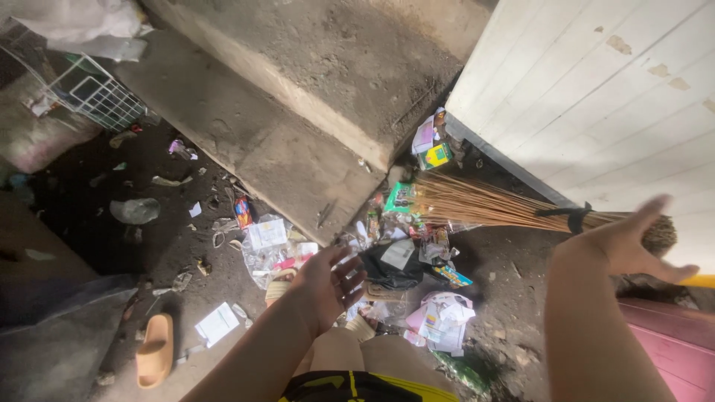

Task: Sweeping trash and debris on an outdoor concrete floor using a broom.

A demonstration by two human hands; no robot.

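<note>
My right hand (629, 242) grips the bound end of a stick broom (484, 202) at the right. The broom is a bundle of thin tan sticks tied with a black band. Its tips fan out to the left into a pile of litter (406, 257) at the foot of a concrete step: paper scraps, wrappers, a black bag, clear plastic. My left hand (331, 281) hangs open over the near edge of this pile, fingers spread and nothing in it. My knee and yellow-trimmed shorts show below it.
Concrete steps (298, 112) run diagonally across the top. A white plank wall (596, 97) stands at the right, with a pink surface (674, 339) below it. An orange slipper (155, 350) lies on the dirty floor at the lower left. A white wire basket (97, 93) sits at the upper left.
</note>
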